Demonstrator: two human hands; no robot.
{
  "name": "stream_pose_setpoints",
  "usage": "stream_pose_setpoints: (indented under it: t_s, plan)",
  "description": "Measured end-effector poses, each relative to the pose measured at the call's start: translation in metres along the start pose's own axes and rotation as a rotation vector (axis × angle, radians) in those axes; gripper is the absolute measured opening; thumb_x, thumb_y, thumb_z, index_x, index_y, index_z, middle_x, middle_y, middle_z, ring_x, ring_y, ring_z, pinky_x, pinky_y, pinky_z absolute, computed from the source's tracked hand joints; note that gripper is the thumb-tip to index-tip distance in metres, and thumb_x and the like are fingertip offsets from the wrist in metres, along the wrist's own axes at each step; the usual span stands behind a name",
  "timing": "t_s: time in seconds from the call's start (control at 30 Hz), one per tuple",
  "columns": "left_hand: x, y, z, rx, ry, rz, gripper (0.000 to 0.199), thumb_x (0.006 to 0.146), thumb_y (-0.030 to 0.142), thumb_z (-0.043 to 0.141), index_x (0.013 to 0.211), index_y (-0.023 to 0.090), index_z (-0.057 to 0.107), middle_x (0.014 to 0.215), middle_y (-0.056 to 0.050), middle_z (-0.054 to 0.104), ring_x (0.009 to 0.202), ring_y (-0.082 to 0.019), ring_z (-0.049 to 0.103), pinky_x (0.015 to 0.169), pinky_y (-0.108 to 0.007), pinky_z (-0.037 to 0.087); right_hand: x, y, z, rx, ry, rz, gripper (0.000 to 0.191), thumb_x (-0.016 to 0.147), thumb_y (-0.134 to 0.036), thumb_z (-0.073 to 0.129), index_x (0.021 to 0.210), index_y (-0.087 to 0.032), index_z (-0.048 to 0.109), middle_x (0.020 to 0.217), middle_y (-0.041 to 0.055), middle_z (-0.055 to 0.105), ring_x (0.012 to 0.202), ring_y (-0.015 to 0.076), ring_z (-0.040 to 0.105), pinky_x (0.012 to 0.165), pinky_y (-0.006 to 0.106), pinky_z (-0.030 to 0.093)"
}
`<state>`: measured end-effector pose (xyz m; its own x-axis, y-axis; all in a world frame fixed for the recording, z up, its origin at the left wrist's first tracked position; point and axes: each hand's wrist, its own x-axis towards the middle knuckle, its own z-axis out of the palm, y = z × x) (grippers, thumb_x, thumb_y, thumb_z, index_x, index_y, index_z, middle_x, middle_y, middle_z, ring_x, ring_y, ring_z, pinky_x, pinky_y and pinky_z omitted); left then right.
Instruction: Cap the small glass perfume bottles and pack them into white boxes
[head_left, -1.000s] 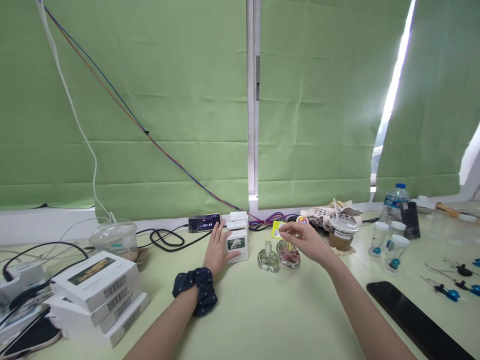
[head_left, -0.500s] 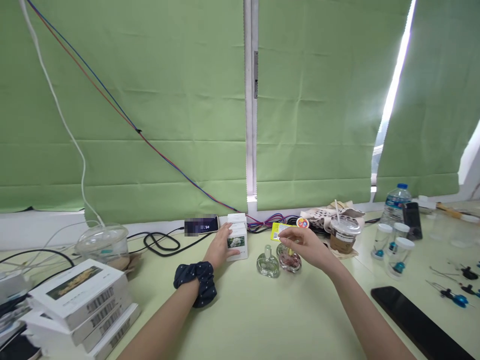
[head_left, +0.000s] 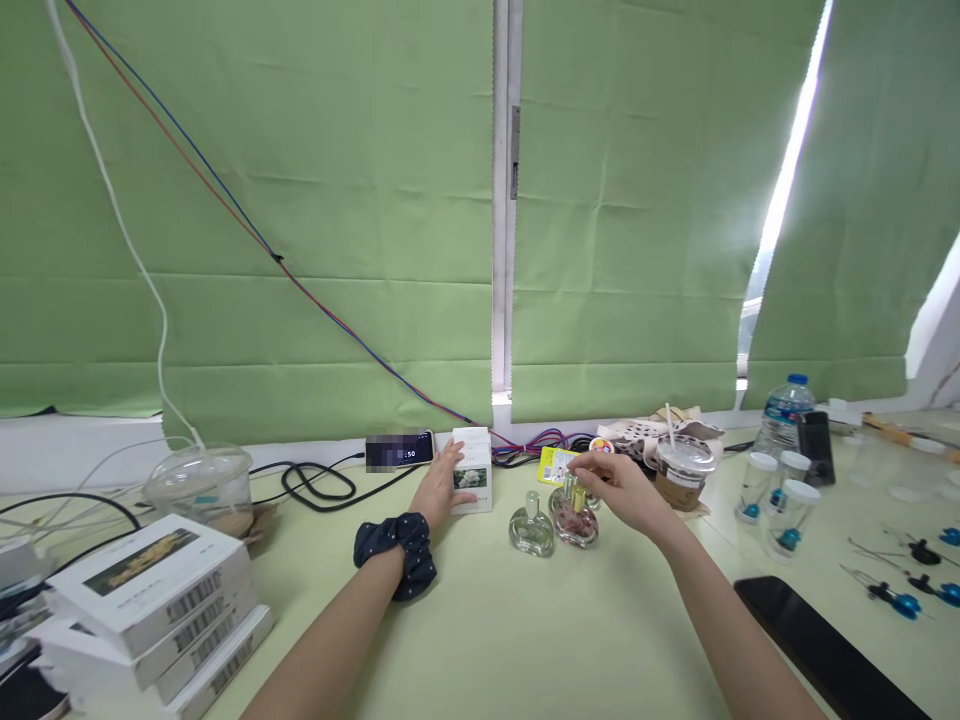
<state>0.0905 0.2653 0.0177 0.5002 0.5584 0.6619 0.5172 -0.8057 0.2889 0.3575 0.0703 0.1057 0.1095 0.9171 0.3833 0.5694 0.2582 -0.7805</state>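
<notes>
At the table's middle, my left hand [head_left: 437,482] holds the left side of an upright white box [head_left: 471,462] with a flower picture, its thumb across the front. My right hand [head_left: 619,487] hovers over a small group of glass perfume bottles, fingers bent and a little apart. Nearest to it are a pinkish bottle with a gold-coloured neck [head_left: 576,522] and a clear bottle [head_left: 556,497] behind, partly hidden. A greenish bottle with a silvery top [head_left: 532,528] stands in front on the left. A dark dotted scrunchie [head_left: 397,553] circles my left wrist.
White boxes [head_left: 142,570] are stacked at left, near a clear plastic bowl [head_left: 199,485]. A phone [head_left: 397,452] and black cable [head_left: 322,485] lie behind. At right are an iced drink cup [head_left: 684,470], lidded vials [head_left: 791,520], a water bottle [head_left: 784,412] and a long black object [head_left: 817,640].
My right hand has shifted slightly right relative to the bottles, and the pinkish bottle's gold-coloured neck shows more plainly. My left hand stays on the white box. The view has moved slightly.
</notes>
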Motion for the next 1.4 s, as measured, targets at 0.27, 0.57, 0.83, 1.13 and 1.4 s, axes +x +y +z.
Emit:
stream_pose_setpoints:
  t_s: [0.27,0.57,0.83,1.13,1.4]
  plan:
    - [-0.021,0.021,0.009,0.119,0.07,-0.091,0.069,0.073,0.014,0.067,0.132,0.021,0.032,0.15,-0.019,0.03,0.14,-0.034,0.025,0.108,-0.059,0.028,0.0,0.001,0.004,-0.194,0.041,-0.014,0.027,0.077,-0.029,0.045,0.081,-0.018,0.069,0.083,0.0069,0.072,0.07,0.0207,0.062,0.065,0.034,0.047]
    - [-0.078,0.055,-0.005,0.266,0.067,-0.143,0.086,0.079,0.009,0.047,0.148,0.02,-0.003,0.156,-0.019,0.013,0.142,-0.032,0.015,0.107,-0.059,0.027,-0.002,-0.002,0.008,-0.216,-0.008,-0.065,0.03,0.077,-0.03,0.044,0.085,-0.017,0.07,0.09,0.0101,0.073,0.075,0.0234,0.065,0.071,0.036,0.049]
    - [-0.162,0.071,-0.077,0.709,0.102,0.129,0.068,0.08,0.003,0.044,0.141,0.032,0.035,0.141,-0.009,0.049,0.133,-0.025,0.04,0.114,-0.052,-0.004,-0.004,0.005,-0.002,-0.219,-0.01,-0.086,0.03,0.075,-0.03,0.044,0.086,-0.018,0.069,0.086,0.01,0.073,0.074,0.0244,0.065,0.069,0.037,0.05]
    - [-0.174,0.066,-0.186,0.681,0.747,-0.308,0.056,0.086,0.037,0.049,0.138,0.025,0.033,0.148,-0.012,0.027,0.138,-0.037,0.024,0.112,-0.058,0.005,0.004,0.051,-0.027,-0.21,0.076,-0.002,0.027,0.075,-0.023,0.044,0.086,-0.02,0.069,0.087,0.0079,0.073,0.078,0.0242,0.067,0.071,0.034,0.051]
    - [-0.165,0.039,-0.241,0.201,0.697,-1.253,0.107,0.062,0.073,0.057,0.142,0.008,0.028,0.142,-0.025,0.038,0.133,-0.045,0.029,0.104,-0.059,0.024,0.01,0.111,-0.015,-0.279,0.229,0.226,0.017,0.063,-0.012,0.049,0.073,-0.02,0.06,0.053,0.0002,0.062,0.057,0.0208,0.062,0.054,0.026,0.043]
